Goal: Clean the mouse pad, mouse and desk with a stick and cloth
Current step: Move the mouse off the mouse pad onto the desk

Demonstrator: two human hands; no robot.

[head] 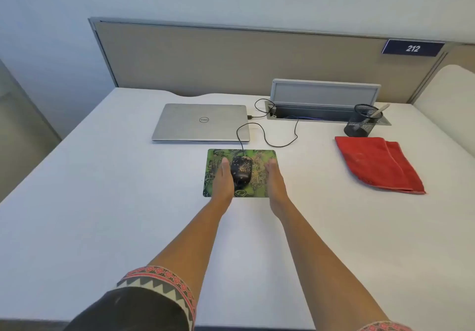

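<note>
Patterned sleeve [159, 287] up close; left hand [223, 180] straight-fingered just beside the black mouse [241, 172], right hand [275, 180] straight-fingered too, both over the green mouse pad [261, 157].

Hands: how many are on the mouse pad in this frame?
2. The left hand lies flat on the mouse pad, left of the mouse; the right hand lies at the pad's right side, apart from the mouse. Both are empty.
</note>
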